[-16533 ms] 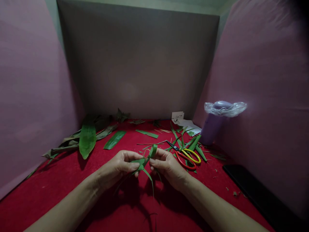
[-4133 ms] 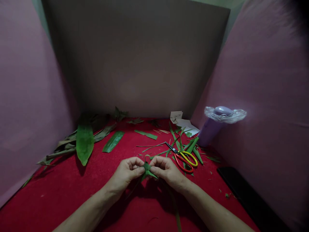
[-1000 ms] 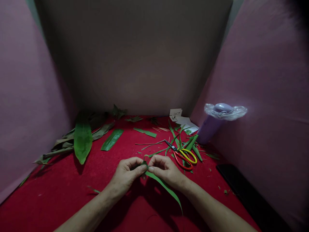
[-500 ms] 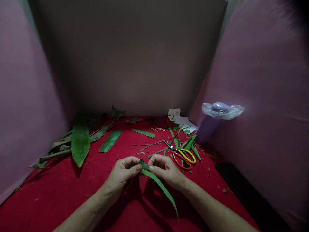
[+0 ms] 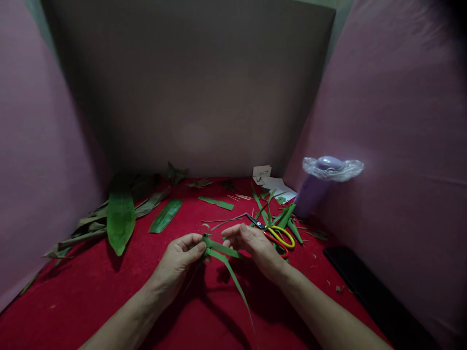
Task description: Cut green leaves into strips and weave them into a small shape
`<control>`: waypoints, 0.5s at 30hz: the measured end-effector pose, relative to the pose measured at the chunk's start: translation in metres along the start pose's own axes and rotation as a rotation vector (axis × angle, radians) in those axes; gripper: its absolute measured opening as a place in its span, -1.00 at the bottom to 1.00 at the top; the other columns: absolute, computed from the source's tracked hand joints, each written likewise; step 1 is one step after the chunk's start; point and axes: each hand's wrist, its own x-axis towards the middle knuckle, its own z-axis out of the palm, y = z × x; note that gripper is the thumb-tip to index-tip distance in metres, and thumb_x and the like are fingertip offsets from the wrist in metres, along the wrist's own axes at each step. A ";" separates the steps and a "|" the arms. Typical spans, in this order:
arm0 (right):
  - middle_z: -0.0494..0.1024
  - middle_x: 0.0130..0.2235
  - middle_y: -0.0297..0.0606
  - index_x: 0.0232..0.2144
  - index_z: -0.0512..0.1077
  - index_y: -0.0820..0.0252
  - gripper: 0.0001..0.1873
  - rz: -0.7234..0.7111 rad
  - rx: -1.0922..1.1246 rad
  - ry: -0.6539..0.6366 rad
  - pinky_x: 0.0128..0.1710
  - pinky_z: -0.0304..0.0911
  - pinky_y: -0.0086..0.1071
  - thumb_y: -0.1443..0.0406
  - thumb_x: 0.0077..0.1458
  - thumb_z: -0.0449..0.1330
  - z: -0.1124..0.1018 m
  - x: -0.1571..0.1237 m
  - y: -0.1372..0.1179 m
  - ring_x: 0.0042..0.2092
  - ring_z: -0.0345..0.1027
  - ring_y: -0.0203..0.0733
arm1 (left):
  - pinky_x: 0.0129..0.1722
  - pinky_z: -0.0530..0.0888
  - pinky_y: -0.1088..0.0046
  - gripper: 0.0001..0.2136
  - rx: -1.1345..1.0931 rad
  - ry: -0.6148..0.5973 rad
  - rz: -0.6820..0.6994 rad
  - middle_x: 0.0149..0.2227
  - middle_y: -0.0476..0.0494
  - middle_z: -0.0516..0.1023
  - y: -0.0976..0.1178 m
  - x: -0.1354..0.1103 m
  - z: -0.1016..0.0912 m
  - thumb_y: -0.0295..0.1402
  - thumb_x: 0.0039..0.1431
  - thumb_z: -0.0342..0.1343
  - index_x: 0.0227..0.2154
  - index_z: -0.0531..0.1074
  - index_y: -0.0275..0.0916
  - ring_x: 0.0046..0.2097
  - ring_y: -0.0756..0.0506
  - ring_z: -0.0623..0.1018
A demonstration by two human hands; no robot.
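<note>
Bare hands [image 5: 178,255] (forearms [image 5: 136,304] bare too).

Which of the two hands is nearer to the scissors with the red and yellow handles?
The right. The right hand is close in front of the scissors, overlapping them in this view; the left hand is farther off to the left, pinching the folded green leaf.

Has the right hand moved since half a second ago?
Yes: judged against the scissors, the right hand has moved toward them and now hides part of their red handle.
</note>
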 end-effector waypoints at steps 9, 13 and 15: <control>0.18 -0.65 -0.49 -0.59 0.23 0.22 -0.62 -0.019 -0.283 0.098 -0.61 -0.03 -0.50 0.04 -0.04 0.16 -0.009 0.007 0.005 -0.63 -0.01 -0.43 | -0.48 0.33 0.63 -0.86 0.033 0.129 0.100 -0.61 0.02 0.50 0.005 0.005 -0.011 -0.37 -0.15 0.29 -0.52 0.46 -0.29 -0.55 0.07 0.44; 0.25 -0.61 -0.41 -0.60 0.26 0.22 -0.67 -0.112 -0.420 0.255 -0.52 0.07 -0.43 0.12 0.03 0.12 -0.016 0.011 0.012 -0.55 0.10 -0.34 | -0.46 0.33 0.62 -0.86 0.079 0.161 0.129 -0.57 0.01 0.52 0.007 0.004 -0.009 -0.38 -0.14 0.28 -0.49 0.47 -0.30 -0.51 0.07 0.45; 0.37 -0.46 -0.29 -0.52 0.34 0.22 -0.77 -0.195 -0.497 0.347 -0.32 0.14 -0.34 0.18 0.06 0.12 -0.013 0.009 0.010 -0.36 0.22 -0.22 | -0.43 0.34 0.61 -0.88 0.098 0.150 0.130 -0.55 -0.01 0.53 0.006 0.004 -0.008 -0.39 -0.12 0.27 -0.48 0.48 -0.29 -0.49 0.06 0.45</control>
